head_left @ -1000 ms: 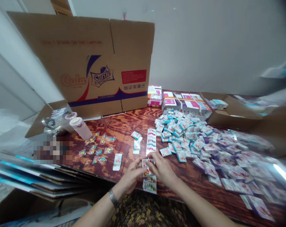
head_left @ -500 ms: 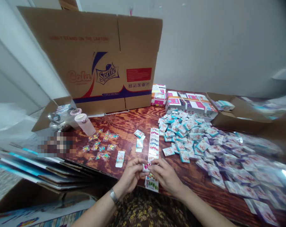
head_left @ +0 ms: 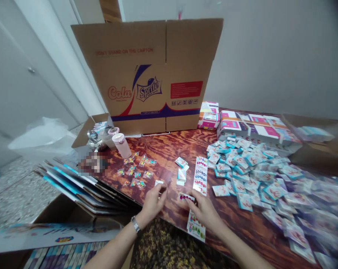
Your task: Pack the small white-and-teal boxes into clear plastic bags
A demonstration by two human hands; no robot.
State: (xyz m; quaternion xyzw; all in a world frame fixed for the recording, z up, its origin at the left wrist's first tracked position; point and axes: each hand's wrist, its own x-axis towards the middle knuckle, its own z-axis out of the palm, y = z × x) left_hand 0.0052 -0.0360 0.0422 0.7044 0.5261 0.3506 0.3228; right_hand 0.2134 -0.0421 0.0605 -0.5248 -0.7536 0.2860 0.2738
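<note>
Sticker sheet [head_left: 184, 197], small and printed with a row of dark red ovals, was in the right hand [head_left: 205, 209], pinched at its right end between thumb and fingers above the near part of the wooden table [head_left: 182, 140]. Its free end pointed toward the left hand [head_left: 153, 201], which was well apart from it. That left hand had its fingers bent and its thumb close to the fingertips, just beside a white carton [head_left: 159, 182] that it partly covered; whether it gripped the carton could not be told. A metal wristband [head_left: 135, 224] circled the left wrist.

Under and beyond the right hand lay a long sticker strip [head_left: 200, 173] with rows of coloured ovals, and nearer the table edge lay a strip with green ovals [head_left: 196, 228]. To the left of the long strip, an open box [head_left: 181, 176] lay next to a closed box [head_left: 181, 161]. Clear packets of coloured pieces [head_left: 137, 174] were scattered farther left, near a pale pink tumbler [head_left: 122, 147]. On the right spread a heap of small hand-printed boxes [head_left: 251, 160], in front of a wrapped parcel [head_left: 258, 127]. Behind everything stood a large Sprite carton [head_left: 155, 48].
</note>
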